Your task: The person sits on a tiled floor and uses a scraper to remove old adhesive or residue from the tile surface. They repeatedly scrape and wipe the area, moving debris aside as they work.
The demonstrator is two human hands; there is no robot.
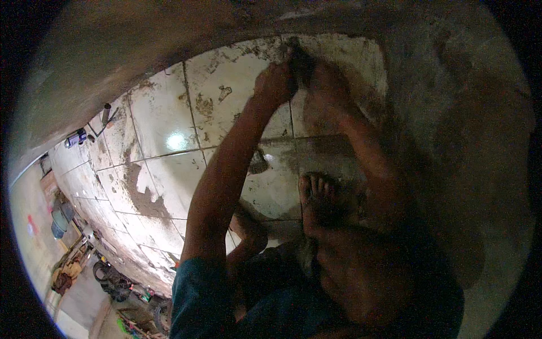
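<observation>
Both arms stretch forward over the floor tiles to a spot close to the wall. A dark object (pixel 302 59), perhaps a cloth or bag, is between my hands, low over the dirty tile; shadow hides its exact shape. My left hand (pixel 276 84) is curled against its left side. On its right side my right hand (pixel 329 87) closes in, blurred and dim, its fingers hard to make out. Dark smears and crumbs of dirt mark the pale tile (pixel 228 80) around them. A wet, muddy patch (pixel 258 161) shows on the tile between my forearms.
A rough wall (pixel 127 42) curves along the far side, another wall (pixel 449 127) along the right. My bare foot (pixel 317 190) rests on the tiles. To the left lie a can-like container (pixel 76 138), a short pipe (pixel 106 113) and spread mud (pixel 146 197). A bucket (pixel 59 223) and clutter stand farther off.
</observation>
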